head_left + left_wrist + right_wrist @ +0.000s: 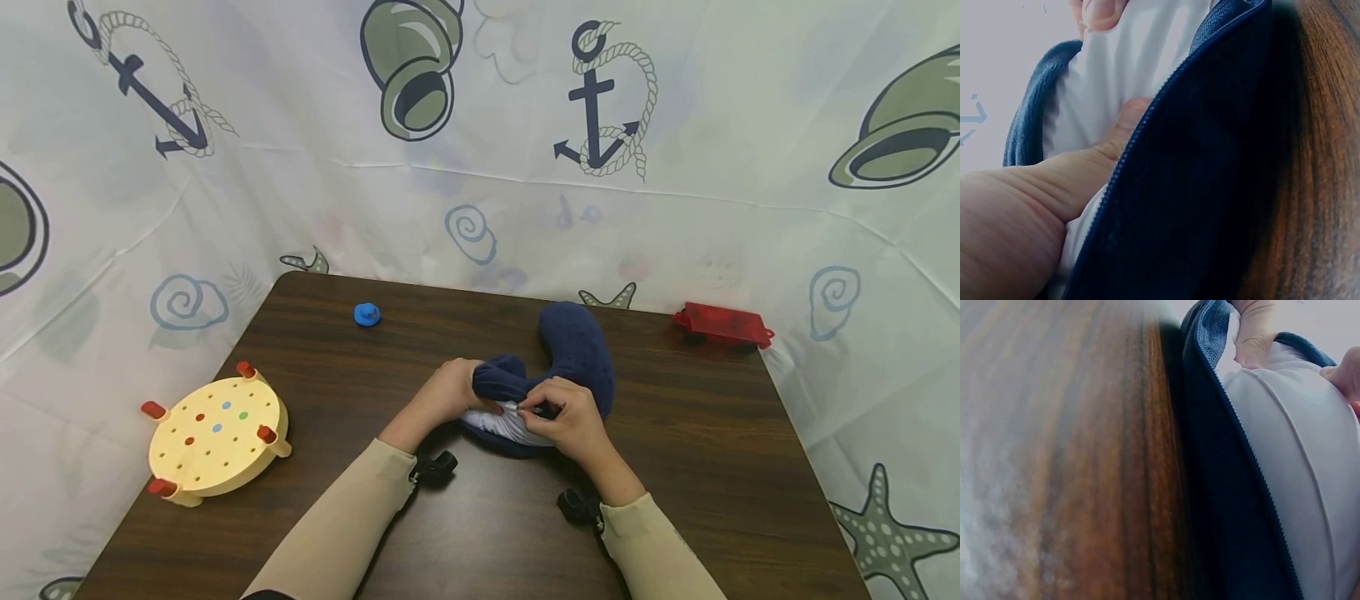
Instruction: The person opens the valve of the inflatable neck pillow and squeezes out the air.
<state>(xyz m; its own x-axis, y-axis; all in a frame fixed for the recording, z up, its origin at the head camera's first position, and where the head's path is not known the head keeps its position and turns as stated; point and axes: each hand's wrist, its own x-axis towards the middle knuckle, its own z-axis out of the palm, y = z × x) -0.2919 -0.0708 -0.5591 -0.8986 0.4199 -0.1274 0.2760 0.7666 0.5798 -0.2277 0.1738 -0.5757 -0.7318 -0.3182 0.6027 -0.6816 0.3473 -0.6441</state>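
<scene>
A navy blue U-shaped neck pillow (577,350) lies mid-table, its zip open and a white inner cushion (501,423) showing at the near end. My left hand (483,402) grips the cover's left end, with the thumb (1124,128) pressed on the white cushion (1122,69) beside the zip teeth of the cover (1197,187). My right hand (531,408) pinches the pillow at the open zip edge. In the right wrist view the blue cover (1222,487) lies on the wood, with the white cushion (1297,462) bulging out of it.
A small blue rubber duck (367,314) sits at the back left. At the back right corner lies a red toy (723,324). A yellow round pegboard (217,433) with red feet stands on the table's (712,467) left edge. Printed curtains enclose it.
</scene>
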